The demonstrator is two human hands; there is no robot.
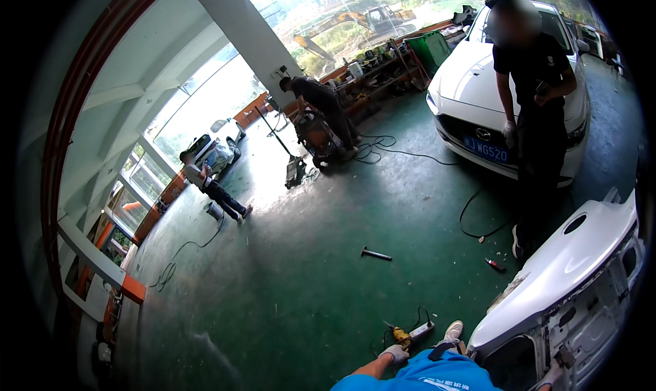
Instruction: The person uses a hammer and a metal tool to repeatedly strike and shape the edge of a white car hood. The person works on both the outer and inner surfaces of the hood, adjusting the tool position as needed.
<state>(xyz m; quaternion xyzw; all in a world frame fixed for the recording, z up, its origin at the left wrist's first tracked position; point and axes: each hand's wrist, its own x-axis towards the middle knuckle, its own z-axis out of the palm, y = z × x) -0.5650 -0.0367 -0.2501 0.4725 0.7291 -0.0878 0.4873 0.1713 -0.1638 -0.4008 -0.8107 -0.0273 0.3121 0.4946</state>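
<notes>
Low in the picture, my left hand [394, 353] wears a light glove and is closed around a yellow power tool [402, 337] with a dark cord. Just beyond the tool, a white power strip [421, 330] lies on the green floor. At the lower right stands a white car body panel [567, 251], its bare inner side with cut-outs facing me. My right hand [552, 375], also gloved, is against the inner side of this panel. A small dark block-shaped piece [564, 356] shows beside its fingers, which are too dim to make out.
A hammer [376, 254] and a red-handled tool [495, 264] lie on the floor ahead. One person [536, 84] stands before a white car [468, 77]. Another bends over a machine [316, 137]; a third [210, 183] stands far left. Cables [383, 145] trail across the floor.
</notes>
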